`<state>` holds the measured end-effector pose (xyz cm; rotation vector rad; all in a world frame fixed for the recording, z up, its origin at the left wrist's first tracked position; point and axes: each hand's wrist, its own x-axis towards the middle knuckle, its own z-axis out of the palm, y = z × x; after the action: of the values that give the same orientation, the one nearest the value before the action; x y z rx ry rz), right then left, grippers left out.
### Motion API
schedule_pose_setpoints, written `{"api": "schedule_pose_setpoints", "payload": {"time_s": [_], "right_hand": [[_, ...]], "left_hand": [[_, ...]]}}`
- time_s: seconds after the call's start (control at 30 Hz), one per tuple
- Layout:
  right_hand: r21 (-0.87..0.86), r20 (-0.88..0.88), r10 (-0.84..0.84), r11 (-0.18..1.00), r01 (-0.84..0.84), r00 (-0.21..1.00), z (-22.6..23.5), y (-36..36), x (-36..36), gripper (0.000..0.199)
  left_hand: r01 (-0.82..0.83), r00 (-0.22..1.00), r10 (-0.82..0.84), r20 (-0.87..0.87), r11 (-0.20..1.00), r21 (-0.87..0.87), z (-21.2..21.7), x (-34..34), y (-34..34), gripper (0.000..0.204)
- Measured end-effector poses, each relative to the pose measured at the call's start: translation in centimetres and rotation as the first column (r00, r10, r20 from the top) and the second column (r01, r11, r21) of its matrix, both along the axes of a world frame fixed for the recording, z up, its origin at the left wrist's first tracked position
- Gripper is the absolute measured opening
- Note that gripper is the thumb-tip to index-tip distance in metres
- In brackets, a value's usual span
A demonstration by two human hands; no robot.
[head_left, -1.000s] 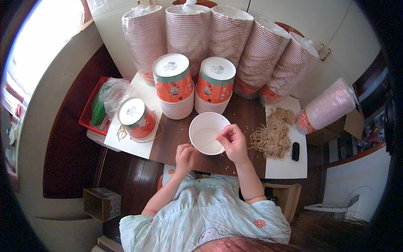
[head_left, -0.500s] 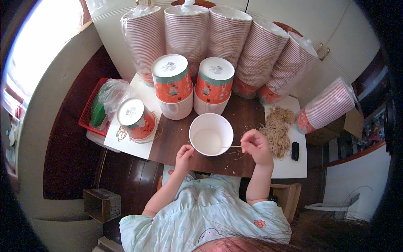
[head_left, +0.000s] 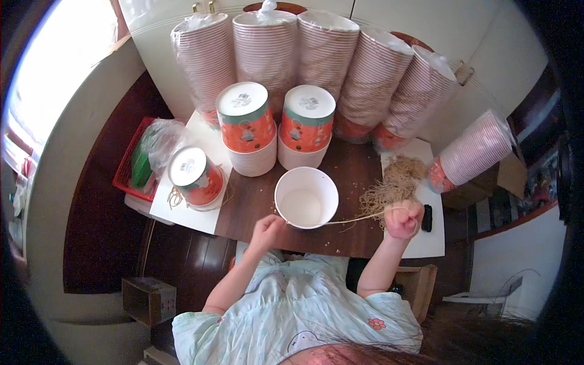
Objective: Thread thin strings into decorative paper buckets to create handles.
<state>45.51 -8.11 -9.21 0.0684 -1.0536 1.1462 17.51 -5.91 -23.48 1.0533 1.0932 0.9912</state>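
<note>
A white paper cup (head_left: 304,207) stands mouth up on the brown part of the table, in front of me. A thin tan string (head_left: 356,219) runs from the cup's near right side to my right hand (head_left: 404,220), which is closed round its end. My left hand (head_left: 266,234) is closed at the cup's near left side, and the string seems to end in its fingers; the cup hides part of the strand. A tangled heap of tan strings (head_left: 401,176) lies right beside my right hand. Behind the cup stand two upside-down stacks of orange and green cups (head_left: 246,134) (head_left: 307,131).
Tall plastic-wrapped stacks of cups (head_left: 264,55) line the back. Another wrapped stack (head_left: 468,149) leans at the right. An orange cup (head_left: 201,185) with string around it sits upside down at the left, near a red basket (head_left: 125,164). A black object (head_left: 427,218) lies at right.
My right hand has moved right, drawing the string out longer past the cup toward the heap. My left hand has stayed near the cup's left side, shifting slightly right.
</note>
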Motion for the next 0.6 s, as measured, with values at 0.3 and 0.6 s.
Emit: {"api": "schedule_pose_setpoints", "payload": {"time_s": [0.3,0.6], "right_hand": [[-0.121,0.524,-0.390,0.846,0.519,0.757,0.1,1.1,-2.5,0.005],[-0.290,0.819,-0.134,0.741,0.605,0.557,-3.0,1.3,-5.3,0.021]], "left_hand": [[0.473,0.657,0.238,-0.715,0.609,0.637,7.3,1.6,10.8,0.019],[0.770,0.388,0.020,-0.921,0.543,0.336,4.7,7.1,14.8,0.025]]}}
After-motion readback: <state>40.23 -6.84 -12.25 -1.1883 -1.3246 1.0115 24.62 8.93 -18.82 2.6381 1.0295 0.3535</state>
